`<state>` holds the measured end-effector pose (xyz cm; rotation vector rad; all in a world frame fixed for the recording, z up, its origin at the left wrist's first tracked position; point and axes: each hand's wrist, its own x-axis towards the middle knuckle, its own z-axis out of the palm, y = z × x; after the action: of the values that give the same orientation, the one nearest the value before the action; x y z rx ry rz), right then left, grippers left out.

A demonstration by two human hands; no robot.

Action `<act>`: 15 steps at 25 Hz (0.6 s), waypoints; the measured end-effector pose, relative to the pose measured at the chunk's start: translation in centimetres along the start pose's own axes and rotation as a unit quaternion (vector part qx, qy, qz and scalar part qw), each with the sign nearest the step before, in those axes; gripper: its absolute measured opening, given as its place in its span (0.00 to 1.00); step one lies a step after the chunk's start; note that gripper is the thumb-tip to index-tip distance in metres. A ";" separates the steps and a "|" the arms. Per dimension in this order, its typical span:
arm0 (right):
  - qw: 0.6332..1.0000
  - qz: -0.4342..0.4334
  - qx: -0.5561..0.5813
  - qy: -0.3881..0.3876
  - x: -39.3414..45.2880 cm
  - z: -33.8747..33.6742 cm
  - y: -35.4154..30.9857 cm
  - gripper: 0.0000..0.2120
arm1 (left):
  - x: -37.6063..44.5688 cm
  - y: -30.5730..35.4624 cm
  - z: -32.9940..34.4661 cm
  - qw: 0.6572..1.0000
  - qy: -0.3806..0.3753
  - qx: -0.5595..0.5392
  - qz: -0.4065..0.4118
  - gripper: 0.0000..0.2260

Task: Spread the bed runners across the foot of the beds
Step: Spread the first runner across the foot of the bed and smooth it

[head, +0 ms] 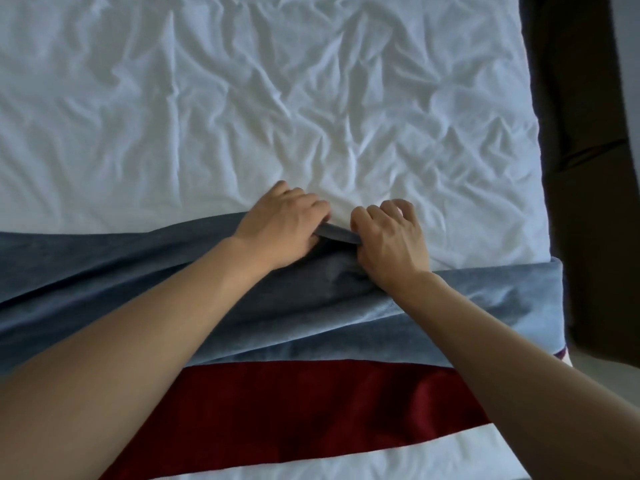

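Observation:
A bed runner with a grey-blue band (104, 271) and a dark red band (294, 410) lies across the near part of a bed covered by a wrinkled white sheet (242, 98). My left hand (282, 225) and my right hand (391, 233) sit close together at the runner's far edge near the middle. Both pinch that blue edge, which is lifted into a small fold between them. The blue cloth is bunched and creased under my wrists. At the right the runner hangs over the bed's side (554, 289).
A dark brown piece of furniture (588, 168) stands along the bed's right side, with a strip of pale floor (595, 375) below it. The white sheet stretches away beyond my hands and shows again as a strip near the bottom edge.

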<state>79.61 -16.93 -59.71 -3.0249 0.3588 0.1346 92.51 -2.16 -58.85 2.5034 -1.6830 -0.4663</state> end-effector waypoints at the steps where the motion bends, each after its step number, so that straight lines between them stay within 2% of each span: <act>1: 1.000 0.002 -0.006 0.014 -0.3 0.3 0.3 0.10 | 0.6 1.0 0.7 0.999 0.014 0.021 0.022 0.05; 4: 0.998 0.023 -0.025 0.046 -2.3 1.2 3.1 0.08 | -0.1 0.1 1.6 0.995 0.059 0.079 -0.006 0.08; 8: 0.995 0.073 -0.055 0.025 -5.3 1.2 5.5 0.11 | -0.9 -0.9 1.9 0.993 0.083 0.080 -0.005 0.10; 13: 0.991 0.109 -0.068 0.034 -6.9 1.3 7.4 0.10 | 2.7 4.3 2.8 0.995 0.076 0.045 0.052 0.06; 15: 0.990 0.120 -0.076 0.027 -7.5 1.4 9.1 0.09 | 4.4 6.9 3.2 0.996 0.066 0.046 0.050 0.06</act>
<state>70.14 -23.85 -61.06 -3.1268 0.7502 0.1014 86.93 -8.57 -61.05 2.4371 -1.8058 -0.2135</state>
